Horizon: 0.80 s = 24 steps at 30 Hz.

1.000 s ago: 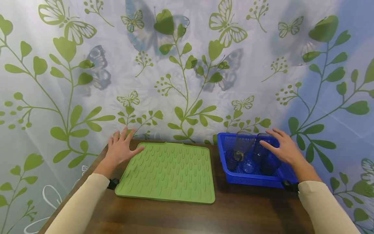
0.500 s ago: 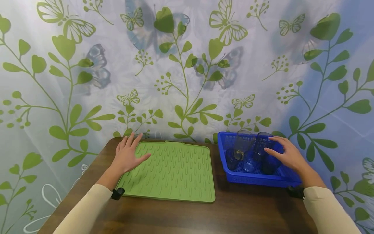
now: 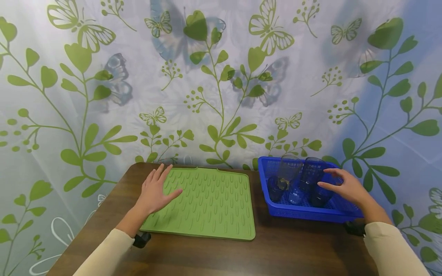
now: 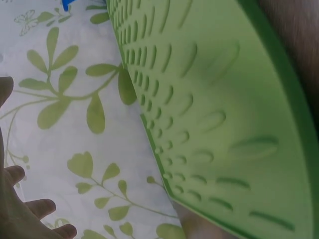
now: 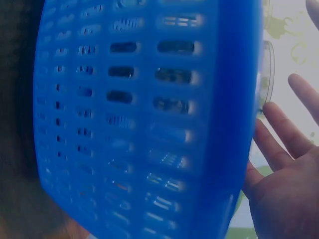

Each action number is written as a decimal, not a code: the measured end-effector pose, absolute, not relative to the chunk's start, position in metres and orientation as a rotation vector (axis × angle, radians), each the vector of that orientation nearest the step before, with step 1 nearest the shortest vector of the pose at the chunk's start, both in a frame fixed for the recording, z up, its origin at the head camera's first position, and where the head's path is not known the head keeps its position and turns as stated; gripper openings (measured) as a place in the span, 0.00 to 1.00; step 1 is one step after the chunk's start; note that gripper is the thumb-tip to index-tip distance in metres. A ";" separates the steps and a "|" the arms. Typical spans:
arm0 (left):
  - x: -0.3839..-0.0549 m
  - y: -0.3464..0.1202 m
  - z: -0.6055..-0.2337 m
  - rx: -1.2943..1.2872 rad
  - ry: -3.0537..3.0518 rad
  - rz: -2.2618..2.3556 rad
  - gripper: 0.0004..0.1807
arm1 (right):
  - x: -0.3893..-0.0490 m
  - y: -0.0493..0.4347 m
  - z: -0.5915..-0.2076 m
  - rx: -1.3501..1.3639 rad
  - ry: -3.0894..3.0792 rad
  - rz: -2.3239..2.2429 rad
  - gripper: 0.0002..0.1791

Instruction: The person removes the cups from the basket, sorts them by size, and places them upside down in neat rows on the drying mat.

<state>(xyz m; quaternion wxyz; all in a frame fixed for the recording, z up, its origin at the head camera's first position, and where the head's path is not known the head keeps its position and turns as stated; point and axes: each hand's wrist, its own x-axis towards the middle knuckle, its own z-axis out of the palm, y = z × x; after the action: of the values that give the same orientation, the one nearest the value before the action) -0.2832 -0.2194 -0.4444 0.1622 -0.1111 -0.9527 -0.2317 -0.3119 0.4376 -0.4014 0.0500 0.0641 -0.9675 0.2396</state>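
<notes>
Glasses [image 3: 309, 176], see-through, some tall and some short, stand grouped in a blue perforated plastic basket [image 3: 304, 214], whose slotted walls probably serve to keep them together and let any water run off. Beside it, to the left, a light-green rectangular mat with raised oval ridges [image 3: 203, 203] lies flat, the ridges likely meant to lift whatever rests there. The left hand [image 3: 155, 193] spreads wide over the mat's left side, gripping nothing; the right hand [image 3: 348, 188] hangs over the basket's right side, thumb and fingers parted, holding nothing (whether a fingertip touches glass, I cannot tell). A strip of dark brown wooden table [image 3: 214, 257] separates mat from basket, and a broader stretch runs along their front. Behind both, a pale leaf-and-butterfly-printed curtain [image 3: 221, 96] leaves scant room; the basket's raised rim limits sideways movement, so the easier way in seems from above.
</notes>
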 end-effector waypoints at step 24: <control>-0.254 -0.183 -0.468 -0.434 -2.602 -0.906 0.49 | -0.318 0.459 -0.419 0.237 -3.077 0.752 0.50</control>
<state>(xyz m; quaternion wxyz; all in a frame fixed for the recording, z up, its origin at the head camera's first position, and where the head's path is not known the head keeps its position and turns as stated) -0.2544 -0.1830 -0.4682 0.1754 -0.1532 -0.9184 -0.3199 -0.3182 0.4595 -0.4194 -0.0172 0.0746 -0.9686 0.2367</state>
